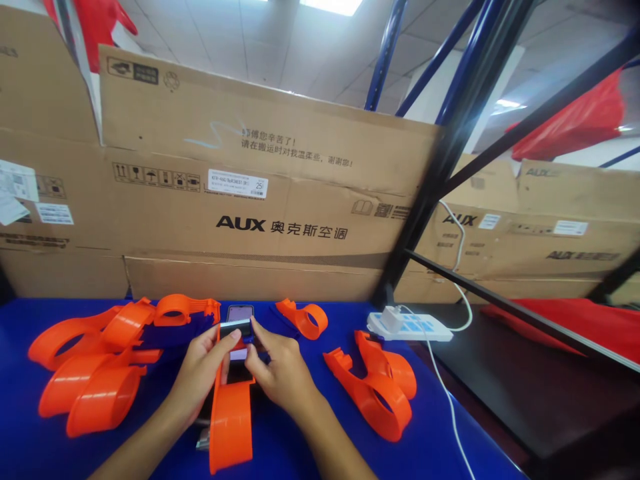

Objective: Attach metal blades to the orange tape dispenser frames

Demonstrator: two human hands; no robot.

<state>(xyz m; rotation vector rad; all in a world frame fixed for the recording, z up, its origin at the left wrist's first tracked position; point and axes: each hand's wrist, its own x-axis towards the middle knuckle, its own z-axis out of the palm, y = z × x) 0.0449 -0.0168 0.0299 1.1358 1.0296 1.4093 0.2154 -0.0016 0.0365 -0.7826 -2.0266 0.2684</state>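
Note:
My left hand and my right hand meet over an orange plastic tape-dispenser body that lies lengthwise on the blue table. Both hands are closed on its far end. Their fingertips pinch a small dark metal blade piece there. A phone with a lit screen lies just behind the fingers.
Several orange dispenser bodies are piled at the left, one lies behind my right hand, and more lie at the right. A white power strip with a cable sits at the table's right edge. Cardboard boxes wall the back.

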